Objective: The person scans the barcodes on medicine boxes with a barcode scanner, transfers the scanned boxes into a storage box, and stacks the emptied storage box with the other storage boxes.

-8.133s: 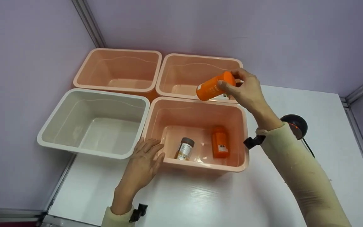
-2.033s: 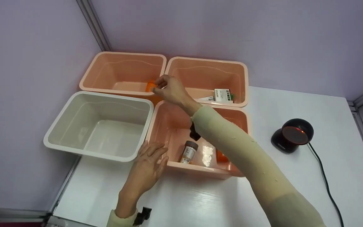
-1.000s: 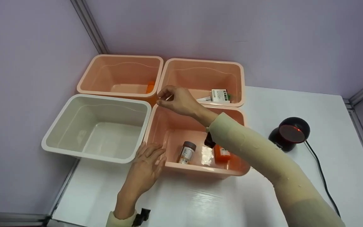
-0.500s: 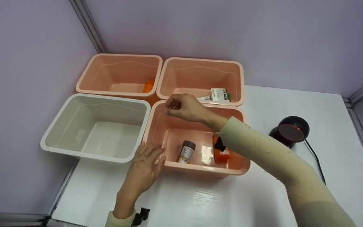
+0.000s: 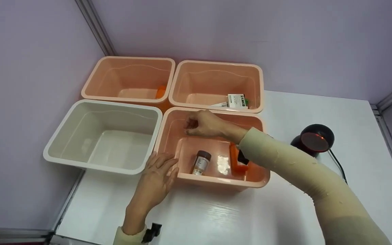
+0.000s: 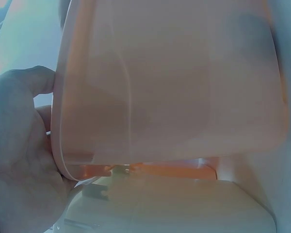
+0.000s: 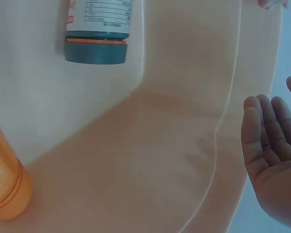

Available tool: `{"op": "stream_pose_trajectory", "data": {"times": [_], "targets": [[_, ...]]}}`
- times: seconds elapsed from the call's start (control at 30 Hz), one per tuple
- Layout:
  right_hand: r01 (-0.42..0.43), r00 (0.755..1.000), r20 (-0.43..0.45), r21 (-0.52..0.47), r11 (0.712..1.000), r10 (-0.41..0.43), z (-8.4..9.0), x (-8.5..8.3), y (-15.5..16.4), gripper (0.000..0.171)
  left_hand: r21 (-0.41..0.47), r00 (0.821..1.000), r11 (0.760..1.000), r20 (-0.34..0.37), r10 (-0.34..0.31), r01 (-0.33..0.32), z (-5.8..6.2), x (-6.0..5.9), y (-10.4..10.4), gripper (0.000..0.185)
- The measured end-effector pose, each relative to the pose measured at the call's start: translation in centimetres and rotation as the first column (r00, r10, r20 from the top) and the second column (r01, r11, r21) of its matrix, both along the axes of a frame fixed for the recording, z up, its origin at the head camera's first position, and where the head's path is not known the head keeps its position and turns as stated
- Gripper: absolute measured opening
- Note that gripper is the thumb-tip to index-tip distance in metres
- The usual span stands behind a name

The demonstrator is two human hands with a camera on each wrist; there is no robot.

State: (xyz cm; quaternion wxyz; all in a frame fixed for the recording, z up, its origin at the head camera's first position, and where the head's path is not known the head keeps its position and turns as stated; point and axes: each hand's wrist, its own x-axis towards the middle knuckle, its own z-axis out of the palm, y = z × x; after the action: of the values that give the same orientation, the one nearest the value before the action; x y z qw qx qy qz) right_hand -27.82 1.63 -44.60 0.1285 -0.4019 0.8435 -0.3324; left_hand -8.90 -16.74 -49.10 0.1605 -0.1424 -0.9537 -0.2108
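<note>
Both hands are at the near pink bin. My right hand hangs inside it, low over the far wall, fingers loosely curled and holding nothing; the right wrist view shows the palm bare, fingers relaxed. My left hand lies flat on the white table at the bin's near-left corner, fingers straight, their tips against the bin's outer wall; the left wrist view shows the hand pressed to that wall.

On the bin floor, at 6 o'clock from my right hand, lies a brown-capped bottle with a pale label, cap pointing away from me. At 4 o'clock from the hand lies an orange bottle, partly hidden by my sleeve. The two are near each other but apart. In the right wrist view the brown-capped bottle sits at the top and the orange bottle at the lower left.

At 9 o'clock from this bin stands a white bin, just beside it. At 11 o'clock is a pink bin with a small orange bottle in its near-right corner. At 12 o'clock is another pink bin holding a white-and-green box. At 3 o'clock, on the table, stands a black scanner with a red-lit face and its cable.
</note>
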Motion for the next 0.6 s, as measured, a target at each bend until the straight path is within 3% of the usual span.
{"op": "stream_pose_trajectory", "data": {"times": [0.2, 0.6], "targets": [[-0.058, 0.998, 0.006, 0.056, 0.997, 0.058, -0.9, -0.1, 0.1, 0.010, 0.004, 1.000, 1.000, 0.001, -0.010, 0.010, 0.0, 0.1, 0.0, 0.033], [-0.086, 0.996, 0.033, 0.179, 0.980, 0.081, -2.1, -0.3, 0.7, 0.016, 0.010, 1.000, 1.000, -0.021, -0.013, 0.013, 0.1, 0.0, 0.0, 0.030]]}}
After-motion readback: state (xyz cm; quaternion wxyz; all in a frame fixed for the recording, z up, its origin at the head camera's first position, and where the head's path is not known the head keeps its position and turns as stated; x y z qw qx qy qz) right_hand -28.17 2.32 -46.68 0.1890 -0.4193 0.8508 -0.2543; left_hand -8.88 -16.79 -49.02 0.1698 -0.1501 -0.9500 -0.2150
